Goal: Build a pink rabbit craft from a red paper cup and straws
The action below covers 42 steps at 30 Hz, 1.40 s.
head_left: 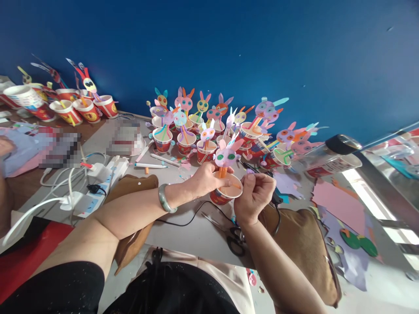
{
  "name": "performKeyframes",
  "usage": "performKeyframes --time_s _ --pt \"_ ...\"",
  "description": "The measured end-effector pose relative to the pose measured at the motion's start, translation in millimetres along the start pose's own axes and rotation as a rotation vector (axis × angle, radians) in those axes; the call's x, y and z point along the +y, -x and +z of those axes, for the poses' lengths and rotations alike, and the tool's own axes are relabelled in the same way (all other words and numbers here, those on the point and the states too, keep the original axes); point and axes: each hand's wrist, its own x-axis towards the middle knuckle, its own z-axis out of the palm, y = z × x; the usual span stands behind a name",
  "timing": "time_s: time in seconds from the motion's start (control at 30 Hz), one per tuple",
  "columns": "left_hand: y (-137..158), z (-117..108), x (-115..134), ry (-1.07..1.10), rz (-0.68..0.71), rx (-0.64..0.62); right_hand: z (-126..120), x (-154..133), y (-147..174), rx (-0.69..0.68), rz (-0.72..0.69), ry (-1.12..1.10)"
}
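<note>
A red-and-white paper cup (222, 199) stands tilted slightly towards me, with an orange stem and a lilac paper rabbit head (225, 157) rising from it. My left hand (206, 181) is closed on the cup, its thumb over the rim by the stem. Just right of the cup, my right hand (256, 192) is pinched around a small purple paper piece (250, 171), mostly hidden by the fingers. Black-handled scissors (236, 245) lie under my right wrist.
Several cups with paper animals (186, 139) line the blue wall. A power strip (94, 192) with cables lies left; brown cushions (299, 235) flank the work spot. Paper sheets (340, 203) and a clear bottle (322, 159) are on the right. Another person's hand (5, 146) shows far left.
</note>
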Motion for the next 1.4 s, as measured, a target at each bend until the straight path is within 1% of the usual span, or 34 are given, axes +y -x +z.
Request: performKeyframes --time_s 0.17,0.23,0.37,0.43,0.53,0.63,0.83,0.9,0.97,1.07,1.13,1.2,1.33,1.4 --pt "3.9 1.0 3.3 -0.031 -0.009 -0.003 4.4 2.5 -3.5 0.001 0.019 0.03" --pt "5.7 2.2 3.2 0.008 -0.018 -0.017 6.0 2.5 -6.0 -0.008 0.022 0.038" --pt "7.6 1.6 -0.8 0.17 -0.098 -0.146 8.2 0.7 -9.1 -0.031 0.029 0.068" --pt "7.1 -0.6 -2.7 0.178 -0.111 -0.174 8.8 0.2 -8.7 -0.038 0.027 0.081" --pt "5.7 -4.5 -2.8 0.172 -0.078 -0.218 8.8 1.0 -6.9 -0.033 0.022 0.11" --pt "4.8 -7.2 -0.9 0.189 -0.034 -0.292 7.5 1.9 -5.6 -0.021 0.009 0.163" --pt "4.8 -9.8 1.8 0.141 0.008 -0.361 4.0 -4.1 -7.5 -0.019 -0.097 0.274" --pt "4.9 -10.0 2.8 0.16 0.039 -0.37 3.2 -5.4 -8.5 -0.013 -0.108 0.282" --pt "5.1 -10.2 3.9 0.177 0.056 -0.346 2.5 -5.3 -9.0 -0.001 -0.104 0.275" --pt "4.8 -11.5 5.2 0.165 0.032 -0.292 1.9 -5.3 -9.6 -0.01 -0.097 0.259" --pt "4.0 -13.8 6.2 0.158 0.03 -0.282 1.0 -7.4 -10.7 -0.053 -0.066 0.216" --pt "2.6 -17.1 7.2 0.165 0.053 -0.29 -1.1 -11.1 -13.4 -0.113 -0.001 0.138" --pt "-2.0 -25.2 9.0 0.223 0.036 -0.296 -10.7 -16.4 -23.5 -0.251 0.168 -0.023" --pt "-4.7 -28.3 9.2 0.231 0.048 -0.267 -16.5 -15.6 -29.1 -0.315 0.28 -0.11"
